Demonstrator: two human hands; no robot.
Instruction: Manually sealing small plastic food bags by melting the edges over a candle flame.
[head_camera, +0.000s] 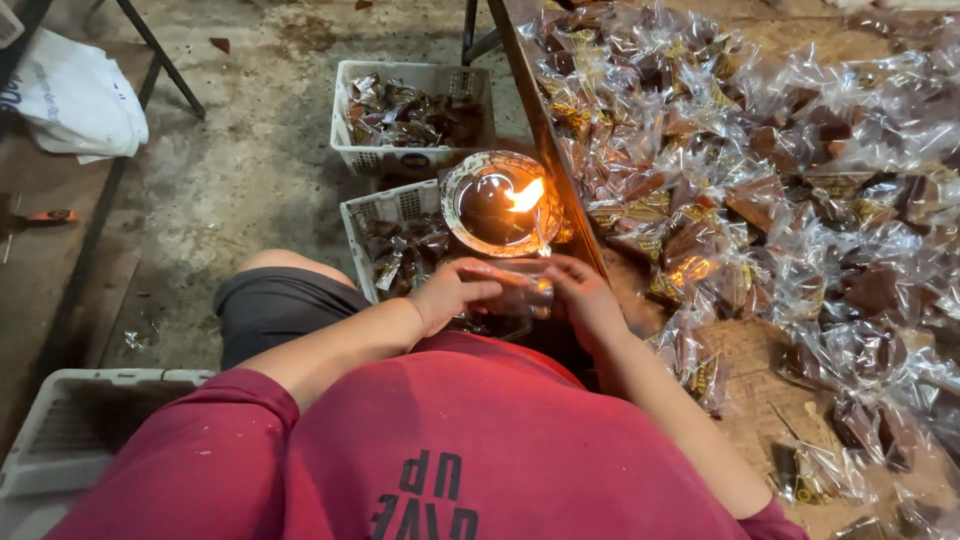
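Left hand (450, 292) and right hand (583, 295) both pinch one clear plastic packet (518, 292) between them, fingers closed on its ends, just below the flame (527, 194) of a round oil lamp (497, 204). White basket (385, 208) sits beneath. Heap of wrapped brown sweets (760, 180) covers the table (750, 350) to the right
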